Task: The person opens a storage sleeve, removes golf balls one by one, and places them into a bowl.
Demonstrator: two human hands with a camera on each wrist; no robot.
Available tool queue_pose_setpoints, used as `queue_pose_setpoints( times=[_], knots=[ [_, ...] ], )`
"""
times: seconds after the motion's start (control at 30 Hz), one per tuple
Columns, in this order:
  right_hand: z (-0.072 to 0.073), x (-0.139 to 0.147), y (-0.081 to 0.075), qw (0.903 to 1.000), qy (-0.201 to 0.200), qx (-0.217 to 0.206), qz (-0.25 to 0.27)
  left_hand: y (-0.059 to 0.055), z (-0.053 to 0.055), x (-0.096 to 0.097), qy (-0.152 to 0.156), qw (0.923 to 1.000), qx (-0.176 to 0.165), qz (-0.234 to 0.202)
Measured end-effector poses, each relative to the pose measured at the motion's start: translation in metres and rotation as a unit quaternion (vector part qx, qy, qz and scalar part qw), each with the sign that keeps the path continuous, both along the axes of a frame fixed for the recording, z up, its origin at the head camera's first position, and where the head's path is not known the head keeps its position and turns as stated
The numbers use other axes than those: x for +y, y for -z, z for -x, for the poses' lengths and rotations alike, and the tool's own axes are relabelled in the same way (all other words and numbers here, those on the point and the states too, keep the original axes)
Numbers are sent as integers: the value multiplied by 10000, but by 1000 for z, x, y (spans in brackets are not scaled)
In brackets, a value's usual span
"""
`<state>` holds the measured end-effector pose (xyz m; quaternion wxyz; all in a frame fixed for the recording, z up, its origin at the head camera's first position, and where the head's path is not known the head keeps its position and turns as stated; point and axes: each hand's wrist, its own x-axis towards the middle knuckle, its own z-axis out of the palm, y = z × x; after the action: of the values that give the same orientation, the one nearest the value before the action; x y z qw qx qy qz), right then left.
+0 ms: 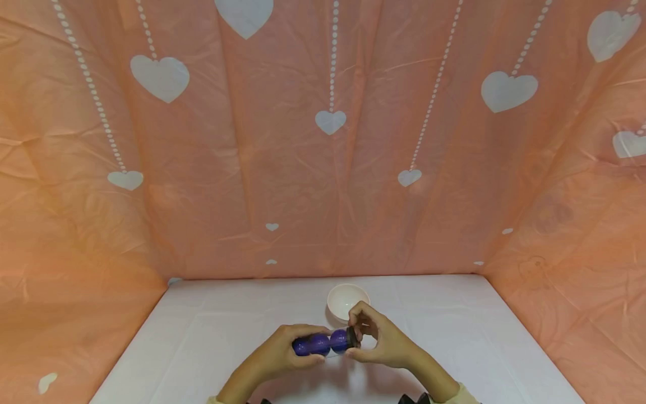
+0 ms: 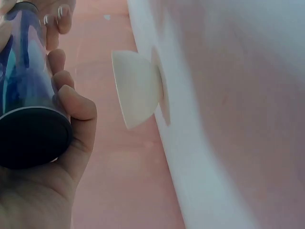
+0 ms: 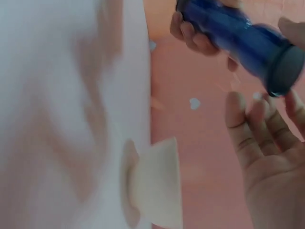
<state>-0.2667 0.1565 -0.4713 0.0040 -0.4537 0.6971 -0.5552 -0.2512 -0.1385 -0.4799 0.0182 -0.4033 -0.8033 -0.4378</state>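
Observation:
A clear cylindrical container with black ends and several purple balls inside lies sideways above the table. My left hand grips its left part, fingers on the far side and thumb on the near side. At the other end, my right hand pinches the black cap between thumb and fingers. The left wrist view shows the container's black base by the left palm. In the right wrist view, the capped end sits between the right thumb and forefinger, while the other fingers stand apart from it.
Just behind the hands, a white bowl stands upright on the white-covered table. Orange cloth with white hearts rises at the back and both sides.

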Motion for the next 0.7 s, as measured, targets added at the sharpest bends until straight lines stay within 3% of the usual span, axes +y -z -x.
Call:
queue_pose_setpoints(
  times=[0.27,0.4,0.53,0.7],
  knots=[
    [0,7,-12,9990,391,150,-172,-3,4,-4,-407,9991,-145,-3],
    [0,5,-14,9969,601,489,-159,-5,6,-3,-500,9987,-47,53],
    [-2,5,-15,9951,687,689,-183,-2,5,-3,-452,9990,67,6],
    [-5,4,-14,9951,719,614,-285,1,2,-2,-293,9995,50,-97]
  ],
)
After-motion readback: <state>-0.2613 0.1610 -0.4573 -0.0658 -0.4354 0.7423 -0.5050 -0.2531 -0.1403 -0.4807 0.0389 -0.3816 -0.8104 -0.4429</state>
